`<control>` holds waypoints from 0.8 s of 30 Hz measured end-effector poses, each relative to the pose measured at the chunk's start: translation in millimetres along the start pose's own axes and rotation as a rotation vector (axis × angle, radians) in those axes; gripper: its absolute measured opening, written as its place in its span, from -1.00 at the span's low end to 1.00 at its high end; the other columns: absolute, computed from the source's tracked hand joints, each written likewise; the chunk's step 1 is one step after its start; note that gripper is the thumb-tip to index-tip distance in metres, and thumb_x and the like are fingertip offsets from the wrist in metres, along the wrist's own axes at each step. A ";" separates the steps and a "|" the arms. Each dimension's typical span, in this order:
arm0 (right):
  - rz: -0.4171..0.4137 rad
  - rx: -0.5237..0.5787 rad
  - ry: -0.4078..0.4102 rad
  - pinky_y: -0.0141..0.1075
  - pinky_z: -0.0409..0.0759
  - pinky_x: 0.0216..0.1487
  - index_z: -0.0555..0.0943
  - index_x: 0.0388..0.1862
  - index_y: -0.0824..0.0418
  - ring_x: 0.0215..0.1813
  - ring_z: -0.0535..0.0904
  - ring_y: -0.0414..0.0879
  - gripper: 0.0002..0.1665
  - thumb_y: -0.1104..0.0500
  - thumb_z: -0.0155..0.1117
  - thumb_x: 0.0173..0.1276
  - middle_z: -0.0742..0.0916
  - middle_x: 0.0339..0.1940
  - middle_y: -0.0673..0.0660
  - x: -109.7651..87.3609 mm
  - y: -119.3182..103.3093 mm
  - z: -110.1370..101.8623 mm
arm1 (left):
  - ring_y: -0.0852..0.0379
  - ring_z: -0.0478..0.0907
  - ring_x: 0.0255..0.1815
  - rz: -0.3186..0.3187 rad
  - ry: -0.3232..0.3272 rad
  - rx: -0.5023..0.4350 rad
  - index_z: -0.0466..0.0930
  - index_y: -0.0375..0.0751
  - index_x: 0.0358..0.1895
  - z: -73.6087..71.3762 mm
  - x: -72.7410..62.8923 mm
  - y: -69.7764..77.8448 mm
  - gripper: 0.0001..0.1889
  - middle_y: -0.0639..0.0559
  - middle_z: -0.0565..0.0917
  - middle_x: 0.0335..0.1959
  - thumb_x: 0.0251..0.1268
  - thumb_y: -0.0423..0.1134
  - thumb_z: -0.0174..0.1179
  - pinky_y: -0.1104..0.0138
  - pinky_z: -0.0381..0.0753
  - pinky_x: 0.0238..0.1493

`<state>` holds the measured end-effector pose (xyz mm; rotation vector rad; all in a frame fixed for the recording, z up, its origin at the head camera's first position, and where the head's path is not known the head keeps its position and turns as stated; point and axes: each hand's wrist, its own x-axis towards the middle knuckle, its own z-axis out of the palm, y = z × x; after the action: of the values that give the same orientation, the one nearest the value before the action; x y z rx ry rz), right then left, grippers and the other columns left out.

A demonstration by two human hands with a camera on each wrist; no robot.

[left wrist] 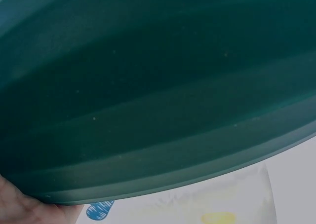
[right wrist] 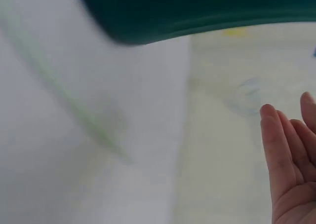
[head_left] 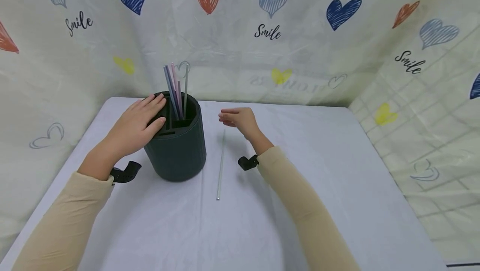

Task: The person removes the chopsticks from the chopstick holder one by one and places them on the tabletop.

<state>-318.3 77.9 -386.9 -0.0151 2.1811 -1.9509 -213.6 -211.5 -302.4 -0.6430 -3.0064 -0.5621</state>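
Note:
A dark green ribbed pen holder (head_left: pixel 176 154) with inner compartments stands upright at the table's left. Several thin sticks (head_left: pixel 175 96), bluish, pink and pale green, lean inside it. My left hand (head_left: pixel 140 125) rests on the holder's top left rim with its fingers stretched out. In the left wrist view, the holder's wall (left wrist: pixel 158 105) fills most of the picture. One thin translucent green stick (head_left: pixel 221 166) lies on the table to the holder's right. Over its far end my right hand (head_left: pixel 240 121) hovers, fingers extended and nothing held. Its straight fingers (right wrist: pixel 279 150) show in the right wrist view.
A white cloth covers the table (head_left: pixel 337 179). Behind and beside it hangs a pale curtain (head_left: pixel 232 54) printed with hearts and words. Black wrist straps (head_left: pixel 125 172) sit at both sleeve cuffs.

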 end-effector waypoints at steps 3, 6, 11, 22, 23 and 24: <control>-0.100 0.039 -0.046 -0.28 0.73 0.09 0.69 0.11 0.31 0.03 0.77 -0.04 -0.60 0.20 0.40 0.31 0.77 0.04 0.26 -5.2 -35.3 4.6 | -0.25 -0.16 0.66 -0.002 0.001 0.000 -0.01 -0.30 0.58 -0.2 -0.8 -0.1 -0.36 -0.23 0.01 0.63 0.61 -0.06 -0.19 -0.14 -0.19 0.64; -0.190 0.025 -0.077 -0.31 0.70 0.13 0.68 0.17 0.23 0.10 0.74 -0.08 -0.56 0.18 0.42 0.31 0.77 0.09 0.20 -10.0 -62.7 9.4 | -0.24 -0.16 0.66 -0.001 0.005 -0.003 -0.01 -0.30 0.58 -0.1 -1.2 -0.3 -0.36 -0.23 0.01 0.63 0.60 -0.06 -0.18 -0.14 -0.18 0.64; -0.273 -0.022 -0.114 -0.33 0.67 0.19 0.66 0.21 0.18 0.13 0.72 -0.11 -0.52 0.18 0.43 0.29 0.76 0.12 0.15 -16.4 -89.0 19.2 | -0.24 -0.14 0.66 0.002 0.016 -0.010 0.01 -0.29 0.58 0.5 -0.7 0.0 -0.37 -0.22 0.03 0.62 0.60 -0.05 -0.17 -0.13 -0.17 0.64; -0.345 -0.078 -0.141 -0.33 0.62 0.25 0.67 0.19 0.17 0.20 0.66 -0.17 -0.51 0.11 0.45 0.28 0.75 0.15 0.11 -14.5 -104.8 49.9 | -0.20 -0.15 0.67 -0.021 0.003 -0.017 0.01 -0.27 0.58 0.3 0.5 -0.1 -0.36 -0.19 0.02 0.63 0.60 -0.03 -0.17 -0.13 -0.19 0.64; -0.347 -0.076 -0.140 -0.34 0.63 0.24 0.68 0.18 0.17 0.21 0.65 -0.17 -0.52 0.11 0.44 0.29 0.75 0.15 0.11 -13.9 -105.5 52.7 | -0.21 -0.15 0.67 -0.020 0.001 -0.015 0.00 -0.27 0.58 -0.1 0.6 0.0 -0.35 -0.19 0.02 0.63 0.60 -0.03 -0.17 -0.13 -0.19 0.64; -0.346 -0.069 -0.136 -0.34 0.63 0.23 0.68 0.17 0.18 0.21 0.65 -0.16 -0.54 0.12 0.44 0.29 0.76 0.14 0.13 -14.0 -106.4 55.3 | -0.21 -0.15 0.67 -0.020 0.002 -0.014 0.01 -0.27 0.58 -0.2 0.4 0.0 -0.36 -0.19 0.02 0.63 0.60 -0.03 -0.17 -0.13 -0.18 0.64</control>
<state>-309.7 12.8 -285.7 -0.5544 2.2727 -1.9709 -214.1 -211.5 -302.2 -0.6126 -3.0131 -0.5845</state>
